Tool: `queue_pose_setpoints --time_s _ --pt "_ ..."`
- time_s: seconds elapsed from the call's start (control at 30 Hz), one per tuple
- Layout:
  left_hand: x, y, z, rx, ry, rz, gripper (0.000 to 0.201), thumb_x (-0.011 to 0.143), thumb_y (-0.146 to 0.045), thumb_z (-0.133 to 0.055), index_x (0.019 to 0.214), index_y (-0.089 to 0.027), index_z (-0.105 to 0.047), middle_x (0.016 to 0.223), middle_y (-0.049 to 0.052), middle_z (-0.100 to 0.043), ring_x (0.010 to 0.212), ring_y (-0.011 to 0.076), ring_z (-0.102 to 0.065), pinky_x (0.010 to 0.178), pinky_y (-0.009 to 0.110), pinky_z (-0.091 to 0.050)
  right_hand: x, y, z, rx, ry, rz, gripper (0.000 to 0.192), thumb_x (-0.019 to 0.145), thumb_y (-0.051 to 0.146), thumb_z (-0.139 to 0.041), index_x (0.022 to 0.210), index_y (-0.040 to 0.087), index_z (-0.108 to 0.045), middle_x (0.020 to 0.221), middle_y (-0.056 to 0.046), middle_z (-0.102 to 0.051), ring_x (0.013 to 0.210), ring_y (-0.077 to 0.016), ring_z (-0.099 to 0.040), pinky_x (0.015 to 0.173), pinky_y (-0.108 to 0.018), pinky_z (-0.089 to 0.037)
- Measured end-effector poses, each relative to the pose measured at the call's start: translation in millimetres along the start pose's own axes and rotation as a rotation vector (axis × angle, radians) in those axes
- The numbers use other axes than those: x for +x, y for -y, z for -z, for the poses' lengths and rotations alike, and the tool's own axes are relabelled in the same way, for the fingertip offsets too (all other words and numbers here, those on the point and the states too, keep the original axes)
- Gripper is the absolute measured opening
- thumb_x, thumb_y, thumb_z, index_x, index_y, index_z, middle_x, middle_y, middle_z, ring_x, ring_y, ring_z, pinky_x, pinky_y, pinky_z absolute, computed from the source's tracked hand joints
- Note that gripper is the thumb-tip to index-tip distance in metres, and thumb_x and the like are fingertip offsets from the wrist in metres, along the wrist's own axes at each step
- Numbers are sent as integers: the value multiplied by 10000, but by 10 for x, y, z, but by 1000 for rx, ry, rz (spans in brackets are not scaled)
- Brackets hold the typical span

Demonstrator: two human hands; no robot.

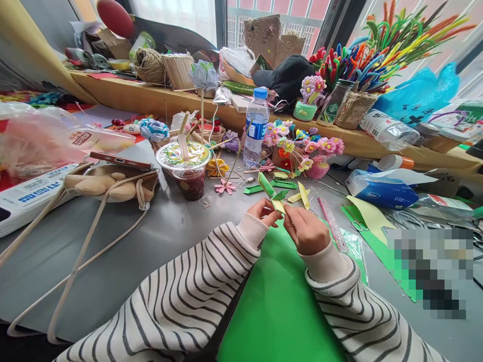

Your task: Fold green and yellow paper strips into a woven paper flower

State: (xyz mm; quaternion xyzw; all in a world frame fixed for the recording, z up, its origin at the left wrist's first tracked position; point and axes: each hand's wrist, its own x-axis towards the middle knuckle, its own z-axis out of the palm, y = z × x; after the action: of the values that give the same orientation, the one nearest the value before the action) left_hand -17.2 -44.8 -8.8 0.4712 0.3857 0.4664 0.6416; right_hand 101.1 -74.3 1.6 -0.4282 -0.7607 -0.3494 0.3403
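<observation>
Sealed cup [184, 168] holds dark drink – both hands, left [268, 211] and right [307, 231], pinch-grip folded paper strip [272, 195] over desk [166, 226]

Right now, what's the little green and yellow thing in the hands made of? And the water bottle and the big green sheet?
The strip pinched by the left hand and right hand looks like thin matte paper: it holds sharp folds. The water bottle seems clear, glossy plastic with a blue cap. The big green sheet looks like smooth, flat craft paper, or maybe thin foam; I can't tell which.
</observation>
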Motion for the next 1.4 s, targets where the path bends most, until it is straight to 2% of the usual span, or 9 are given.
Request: queue_pose_setpoints --time_s 0.33,0.5,0.67,1.1,1.27,1.4 --pt "-14 -51 -19 -39 -34 22 130 543 -132 -582 601 -126 -466 570 -21 -526 548 71 -515 459 179 -445 -14 4 18 14 3 46 142 705 90 -526 819 68 -607 647 -55 -652 549 -113 -576 544 -209 -438" --pt "-6 -14 -5 -25 -3 -18 124 551 -149 -580 611 -133 -472 562 -19 -549 558 80 -535 465 178 -438 14 16 27 -13 -39 -8 104 692 111 -552 770 87 -617 640 -54 -653 558 -114 -579 556 -206 -444" --pt "-5 16 1 4 1 -36 123 567 -170 -569 623 -139 -464 545 -28 -540 536 75 -531 466 181 -434 32 37 29 -47 -26 -21 121 714 120 -534 794 74 -613 647 -69 -648 584 -121 -582 564 -212 -441" --pt "-2 25 36 86 40 -49 164 570 -227 -584 612 -143 -449 573 -19 -497 579 100 -520 464 206 -435 -13 -43 22 51 53 107 166 753 116 -479 854 72 -603 612 -56 -633 539 -109 -558 549 -211 -432" --pt "25 19 46 64 22 -71 166 561 -227 -595 623 -144 -464 613 -15 -510 596 96 -511 473 202 -434 -3 -8 19 101 20 -43 164 747 131 -495 876 105 -594 677 -55 -649 610 -117 -589 588 -209 -453" --pt "41 -8 51 -5 -2 17 155 551 -206 -601 640 -139 -491 604 -6 -541 606 101 -525 477 194 -430 -14 11 -1 147 -1 -110 141 736 146 -519 846 121 -603 689 -49 -656 612 -115 -598 605 -205 -463"
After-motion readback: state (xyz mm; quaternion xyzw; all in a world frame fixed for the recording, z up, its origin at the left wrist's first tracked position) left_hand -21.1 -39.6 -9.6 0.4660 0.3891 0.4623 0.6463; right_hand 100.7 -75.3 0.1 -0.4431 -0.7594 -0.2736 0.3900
